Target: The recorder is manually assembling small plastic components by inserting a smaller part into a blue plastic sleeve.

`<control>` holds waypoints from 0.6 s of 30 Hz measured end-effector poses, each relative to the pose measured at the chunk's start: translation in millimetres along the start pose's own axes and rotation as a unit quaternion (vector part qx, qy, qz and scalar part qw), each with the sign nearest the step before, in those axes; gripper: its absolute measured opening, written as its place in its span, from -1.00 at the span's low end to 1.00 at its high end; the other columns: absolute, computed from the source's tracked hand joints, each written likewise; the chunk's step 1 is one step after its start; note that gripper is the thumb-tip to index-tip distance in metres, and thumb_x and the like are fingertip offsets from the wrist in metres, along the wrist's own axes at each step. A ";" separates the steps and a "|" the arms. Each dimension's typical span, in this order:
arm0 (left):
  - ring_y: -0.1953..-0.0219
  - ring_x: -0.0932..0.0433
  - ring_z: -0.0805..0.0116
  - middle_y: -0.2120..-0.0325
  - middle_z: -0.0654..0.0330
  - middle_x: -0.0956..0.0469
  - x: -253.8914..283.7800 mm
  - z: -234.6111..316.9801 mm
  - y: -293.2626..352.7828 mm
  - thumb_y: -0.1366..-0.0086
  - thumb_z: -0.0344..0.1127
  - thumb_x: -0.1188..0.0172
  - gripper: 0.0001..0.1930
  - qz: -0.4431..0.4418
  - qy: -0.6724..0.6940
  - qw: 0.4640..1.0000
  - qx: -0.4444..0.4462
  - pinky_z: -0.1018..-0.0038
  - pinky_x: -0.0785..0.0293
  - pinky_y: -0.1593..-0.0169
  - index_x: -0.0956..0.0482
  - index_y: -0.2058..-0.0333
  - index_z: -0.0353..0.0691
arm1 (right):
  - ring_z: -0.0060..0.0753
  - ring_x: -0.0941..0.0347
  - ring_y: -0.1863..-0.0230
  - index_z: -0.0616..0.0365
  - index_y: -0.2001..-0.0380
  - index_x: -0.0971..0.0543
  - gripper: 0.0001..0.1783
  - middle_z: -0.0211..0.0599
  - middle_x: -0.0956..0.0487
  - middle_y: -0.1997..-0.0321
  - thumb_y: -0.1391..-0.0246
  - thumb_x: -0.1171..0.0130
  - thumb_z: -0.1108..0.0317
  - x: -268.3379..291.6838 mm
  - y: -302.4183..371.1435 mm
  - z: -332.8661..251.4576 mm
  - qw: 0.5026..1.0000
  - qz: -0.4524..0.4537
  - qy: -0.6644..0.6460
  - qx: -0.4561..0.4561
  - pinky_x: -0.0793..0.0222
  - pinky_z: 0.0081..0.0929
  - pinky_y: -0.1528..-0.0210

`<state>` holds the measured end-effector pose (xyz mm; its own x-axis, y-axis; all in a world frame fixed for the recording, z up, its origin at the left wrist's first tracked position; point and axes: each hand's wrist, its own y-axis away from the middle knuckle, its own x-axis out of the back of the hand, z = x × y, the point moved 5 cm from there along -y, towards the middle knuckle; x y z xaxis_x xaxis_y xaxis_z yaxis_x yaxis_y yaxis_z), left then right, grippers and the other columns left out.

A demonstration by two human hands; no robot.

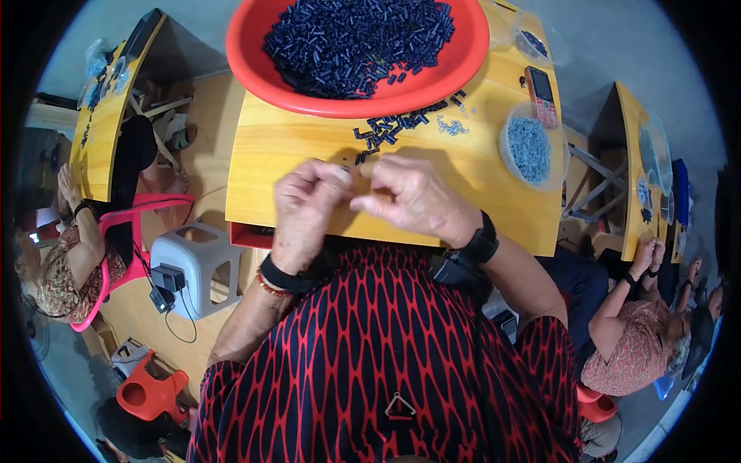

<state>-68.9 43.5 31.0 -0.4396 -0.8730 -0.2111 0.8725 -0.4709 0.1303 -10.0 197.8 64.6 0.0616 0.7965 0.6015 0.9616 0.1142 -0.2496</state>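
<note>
Above the near edge of the yellow table, my left hand [307,202] is closed in a pinch, thumb against fingertips. My right hand [417,194] faces it with curled fingers and thumb drawn in, a small gap between the two hands. Whatever they pinch is too small to make out. Just beyond my fingertips lies a loose pile of short dark tube-like pieces [394,127]. To its right are small pale, thin pieces [453,126]. A big red basin [340,106] full of more dark pieces [359,42] stands at the far side.
On the table's right sit a clear tub [561,166] of light blue small pieces [529,149], a phone [542,96] and another clear container [557,48]. A grey stool [193,255] with a black adapter [167,278] stands left. People work at tables on both sides.
</note>
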 end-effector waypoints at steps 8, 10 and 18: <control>0.44 -0.52 0.53 0.48 0.31 -0.56 166.6 21.5 -8.9 -0.27 -0.43 -0.22 -0.96 0.343 -0.041 0.919 -0.192 0.62 -0.45 0.29 -0.55 0.34 -0.23 | 0.12 -0.51 0.39 0.24 0.34 -0.57 -0.88 -0.01 -0.53 0.35 -0.03 -0.12 0.47 31.7 -13.6 34.1 0.975 0.103 0.197 0.015 -0.44 -0.06 0.34; 0.44 -0.49 0.54 0.46 0.30 -0.56 188.8 6.9 -6.8 -0.24 -0.41 -0.25 -0.93 0.370 -0.016 0.920 -0.126 0.63 -0.42 0.30 -0.55 0.32 -0.23 | 0.13 -0.50 0.42 0.23 0.37 -0.56 -0.89 -0.01 -0.52 0.34 -0.02 -0.07 0.50 26.8 -14.5 36.1 0.976 0.107 0.191 -0.007 -0.44 -0.01 0.34; 0.34 -0.60 0.38 0.36 0.17 -0.62 232.8 -51.8 0.0 -0.27 -0.43 -0.19 -0.88 0.389 -0.004 0.919 0.066 0.49 -0.55 0.23 -0.58 0.25 -0.34 | 0.13 -0.51 0.42 0.25 0.42 -0.55 -0.93 -0.03 -0.52 0.34 -0.01 -0.08 0.51 18.6 -13.6 35.6 0.975 0.066 0.212 -0.019 -0.44 -0.03 0.35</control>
<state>-160.2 -153.2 -68.4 0.3045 -0.9525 0.0032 0.8904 0.2859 0.3543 -31.5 232.3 52.2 0.2827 0.4852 0.8275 0.9467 -0.0021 -0.3222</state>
